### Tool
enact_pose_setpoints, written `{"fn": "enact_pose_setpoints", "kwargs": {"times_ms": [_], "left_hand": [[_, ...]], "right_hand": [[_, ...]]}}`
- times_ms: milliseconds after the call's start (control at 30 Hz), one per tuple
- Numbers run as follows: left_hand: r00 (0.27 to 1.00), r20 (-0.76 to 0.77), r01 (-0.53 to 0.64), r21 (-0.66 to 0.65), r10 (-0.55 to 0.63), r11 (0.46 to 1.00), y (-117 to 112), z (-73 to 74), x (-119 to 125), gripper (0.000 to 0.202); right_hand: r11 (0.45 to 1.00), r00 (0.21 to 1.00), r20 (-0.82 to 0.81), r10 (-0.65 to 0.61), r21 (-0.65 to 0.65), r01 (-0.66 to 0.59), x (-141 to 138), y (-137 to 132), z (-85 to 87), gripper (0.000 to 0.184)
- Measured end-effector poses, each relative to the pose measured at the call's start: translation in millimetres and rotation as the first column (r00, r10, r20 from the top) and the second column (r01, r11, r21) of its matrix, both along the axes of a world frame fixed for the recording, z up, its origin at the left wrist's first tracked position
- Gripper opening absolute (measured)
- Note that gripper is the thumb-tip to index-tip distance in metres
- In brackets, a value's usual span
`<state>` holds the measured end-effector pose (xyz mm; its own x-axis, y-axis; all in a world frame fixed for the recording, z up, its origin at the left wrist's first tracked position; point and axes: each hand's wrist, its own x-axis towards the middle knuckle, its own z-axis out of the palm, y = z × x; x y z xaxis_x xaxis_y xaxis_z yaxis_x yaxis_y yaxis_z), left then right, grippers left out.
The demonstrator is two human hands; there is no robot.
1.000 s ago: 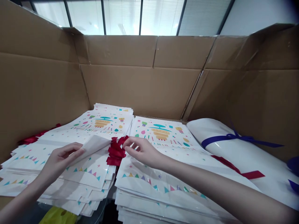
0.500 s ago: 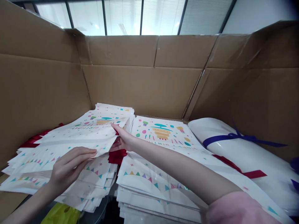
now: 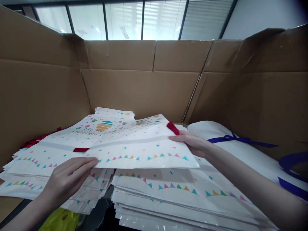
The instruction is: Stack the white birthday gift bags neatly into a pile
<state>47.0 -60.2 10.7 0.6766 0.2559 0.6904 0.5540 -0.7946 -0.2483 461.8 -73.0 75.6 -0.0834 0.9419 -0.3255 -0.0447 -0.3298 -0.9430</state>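
Observation:
A white birthday-print bag (image 3: 141, 147), with a cake picture and coloured bunting, is held between both hands above two stacks. My left hand (image 3: 68, 176) is closed, pinching its near left corner over the left stack of matching bags (image 3: 26, 171). Thumb and fingers of my right hand (image 3: 193, 141) grip its right edge beside a red ribbon (image 3: 172, 128). Another short red ribbon (image 3: 81, 149) shows at the bag's left side. Under the raised sheet lies the right stack of bags (image 3: 156, 205), its upper part mostly covered.
Tall cardboard walls (image 3: 134, 86) enclose the stacks at the back and sides. To the right lies a white glossy roll (image 3: 211, 128) tied with a blue ribbon (image 3: 237, 139). Something yellow (image 3: 60, 219) sits low at the front left.
My right hand has moved right, drawing the bag's right side across from the left stack over the right one. My left hand stays at nearly the same spot.

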Motion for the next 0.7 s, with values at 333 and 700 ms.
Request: {"fn": "enact_pose_setpoints", "kwargs": {"times_ms": [333, 700], "left_hand": [[0.957, 0.115, 0.288, -0.45, -0.265, 0.845, -14.0, -3.0, 120.6, 0.019], [0.956, 0.2, 0.255, -0.93, -0.216, 0.264, -3.3, 15.2, 151.6, 0.026]], "right_hand": [[0.983, 0.564, 0.81, -0.16, 0.081, 0.162, 117.8, -83.0, -32.9, 0.06], [0.713, 0.363, 0.93, -0.053, 0.29, -0.639, -18.9, -88.2, -14.0, 0.034]]}}
